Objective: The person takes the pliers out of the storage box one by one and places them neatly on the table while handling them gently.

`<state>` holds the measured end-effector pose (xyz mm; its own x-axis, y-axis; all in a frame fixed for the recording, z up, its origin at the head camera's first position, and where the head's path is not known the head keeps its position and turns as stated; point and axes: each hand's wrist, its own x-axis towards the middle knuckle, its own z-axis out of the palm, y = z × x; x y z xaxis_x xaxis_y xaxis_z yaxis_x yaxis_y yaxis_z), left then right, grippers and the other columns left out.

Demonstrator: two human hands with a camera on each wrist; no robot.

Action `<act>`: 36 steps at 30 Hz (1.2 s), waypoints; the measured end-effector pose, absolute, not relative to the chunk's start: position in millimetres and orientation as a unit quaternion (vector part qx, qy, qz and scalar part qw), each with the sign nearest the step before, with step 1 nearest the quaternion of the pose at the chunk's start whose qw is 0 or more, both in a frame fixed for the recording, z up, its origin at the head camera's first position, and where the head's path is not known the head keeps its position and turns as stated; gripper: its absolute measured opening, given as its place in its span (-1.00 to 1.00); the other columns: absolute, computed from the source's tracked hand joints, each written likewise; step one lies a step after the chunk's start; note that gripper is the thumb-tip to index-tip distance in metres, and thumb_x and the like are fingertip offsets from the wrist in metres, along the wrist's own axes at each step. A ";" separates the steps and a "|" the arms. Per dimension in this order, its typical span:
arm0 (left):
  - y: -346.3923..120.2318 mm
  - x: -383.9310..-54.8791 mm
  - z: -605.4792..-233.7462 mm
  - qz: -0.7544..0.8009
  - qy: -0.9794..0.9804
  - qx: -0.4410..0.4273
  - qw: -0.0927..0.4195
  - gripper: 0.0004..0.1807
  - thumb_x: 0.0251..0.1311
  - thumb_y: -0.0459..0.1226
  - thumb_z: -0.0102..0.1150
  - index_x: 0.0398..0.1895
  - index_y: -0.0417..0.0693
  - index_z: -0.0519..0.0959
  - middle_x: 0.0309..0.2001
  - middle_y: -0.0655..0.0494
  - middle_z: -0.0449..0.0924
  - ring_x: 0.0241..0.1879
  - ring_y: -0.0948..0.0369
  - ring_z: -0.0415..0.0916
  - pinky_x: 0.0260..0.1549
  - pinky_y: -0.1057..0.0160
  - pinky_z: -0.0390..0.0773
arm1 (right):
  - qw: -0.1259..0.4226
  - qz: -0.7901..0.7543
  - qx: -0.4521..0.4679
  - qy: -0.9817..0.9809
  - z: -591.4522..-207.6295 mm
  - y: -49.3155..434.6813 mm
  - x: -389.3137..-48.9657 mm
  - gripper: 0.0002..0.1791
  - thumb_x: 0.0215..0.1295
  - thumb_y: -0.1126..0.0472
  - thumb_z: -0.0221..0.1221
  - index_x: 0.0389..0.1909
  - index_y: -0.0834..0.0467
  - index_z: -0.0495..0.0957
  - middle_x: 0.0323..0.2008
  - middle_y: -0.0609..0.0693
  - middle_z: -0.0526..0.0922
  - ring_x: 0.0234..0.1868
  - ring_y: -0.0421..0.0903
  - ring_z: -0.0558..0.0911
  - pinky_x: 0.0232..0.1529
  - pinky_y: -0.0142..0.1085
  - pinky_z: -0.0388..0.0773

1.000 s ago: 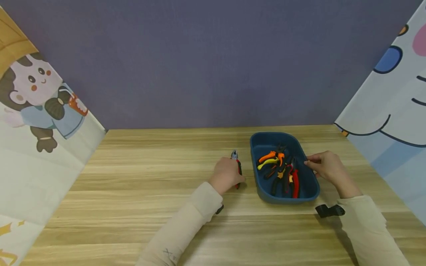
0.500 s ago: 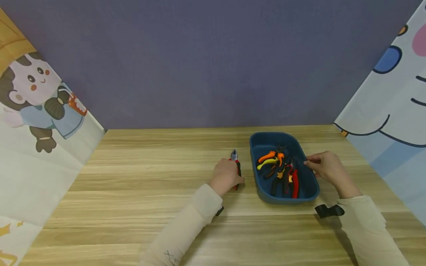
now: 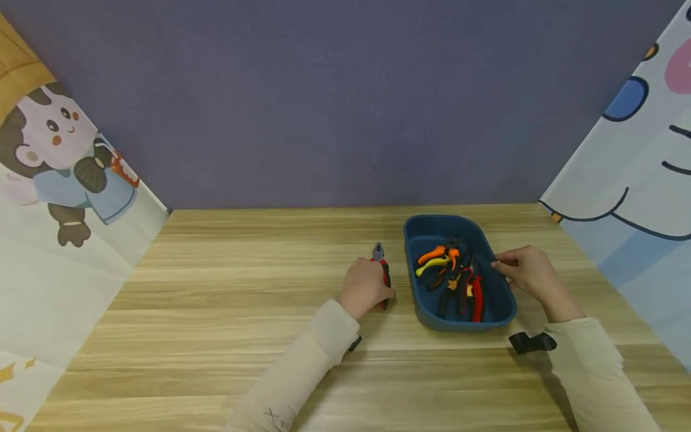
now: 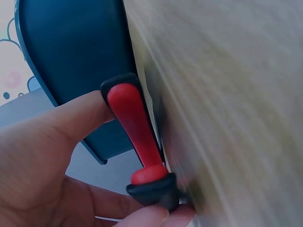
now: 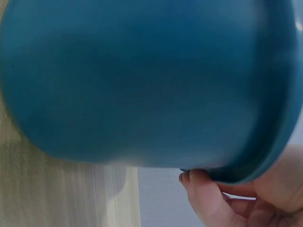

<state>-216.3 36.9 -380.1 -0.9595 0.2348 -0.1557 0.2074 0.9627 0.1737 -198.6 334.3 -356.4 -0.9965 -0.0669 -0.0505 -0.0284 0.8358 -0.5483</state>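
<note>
Left hand (image 3: 363, 287), one: partly closed, thumb and fingertips holding red-and-black pliers (image 3: 386, 276) by the handles, low over the tabletop (image 3: 243, 300), contact with the wood unclear. Pliers, one pair: likely stiff, compact but weighty, hardly fragile, the sleeved handles probably non-slip and the best hold. Right hand (image 3: 531, 273), one: thumb and fingers pinching the near-side rim of a blue bin (image 3: 461, 327) containing assorted hand tools (image 3: 477, 297).

The left arm (image 3: 302, 366) and right arm (image 3: 591, 360) both reach forward, well apart, the left hand (image 3: 364, 285) gripping between thumb (image 4: 85, 116) and fingers (image 4: 113, 201), the right hand (image 3: 531, 273) also held in a pinching grip.
</note>
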 end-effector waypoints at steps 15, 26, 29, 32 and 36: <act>35.9 -213.2 -375.5 0.070 0.987 0.118 0.089 -0.52 -0.07 0.14 0.36 -0.70 -0.05 0.50 -0.32 0.00 0.58 -0.26 0.15 0.54 -0.47 0.29 0.54 | 0.025 -0.277 -0.032 0.960 -356.1 335.7 -200.0 -0.59 0.33 0.23 0.13 0.00 0.52 0.48 -0.22 0.42 0.61 -0.66 -0.11 0.62 -0.55 -0.25 0.57; 32.5 -213.9 -372.5 0.062 0.987 0.101 0.107 -0.52 0.05 0.16 0.24 -0.62 -0.08 0.58 -0.51 0.09 0.55 -0.57 0.25 0.47 -0.68 0.32 0.42 | 0.028 -0.283 -0.028 0.958 -355.9 333.5 -198.9 -0.61 0.31 0.25 0.13 -0.01 0.52 0.49 -0.23 0.40 0.62 -0.66 -0.12 0.62 -0.57 -0.28 0.56; 30.9 -214.8 -369.6 0.064 0.987 0.100 0.105 -0.51 0.10 0.14 0.20 -0.71 -0.05 0.50 -0.62 0.14 0.46 -0.68 0.29 0.36 -0.77 0.36 0.35 | 0.030 -0.286 -0.028 0.957 -356.7 333.6 -198.3 -0.60 0.31 0.24 0.13 -0.01 0.51 0.49 -0.22 0.41 0.62 -0.65 -0.12 0.62 -0.56 -0.28 0.56; 29.2 -215.5 -363.0 0.079 0.987 0.112 0.086 -0.49 0.13 0.11 0.18 -0.78 0.01 0.37 -0.70 0.19 0.34 -0.73 0.30 0.28 -0.82 0.38 0.27 | 0.028 -0.286 -0.029 0.958 -357.4 333.9 -198.0 -0.61 0.31 0.25 0.13 -0.02 0.52 0.49 -0.22 0.41 0.62 -0.65 -0.12 0.62 -0.57 -0.28 0.56; 28.5 -216.0 -350.4 0.101 0.983 0.137 0.064 -0.47 0.15 0.08 0.18 -0.80 0.03 0.26 -0.75 0.21 0.20 -0.72 0.28 0.20 -0.82 0.38 0.17 | 0.021 -0.285 -0.030 0.958 -357.5 333.4 -197.8 -0.63 0.30 0.27 0.13 -0.03 0.52 0.50 -0.23 0.41 0.62 -0.65 -0.12 0.62 -0.58 -0.29 0.56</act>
<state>-216.0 28.5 -350.4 -0.9546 0.2814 -0.0979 0.2557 0.9424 0.2157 -197.8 333.4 -357.5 -0.9973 -0.0695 -0.0222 -0.0460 0.8357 -0.5472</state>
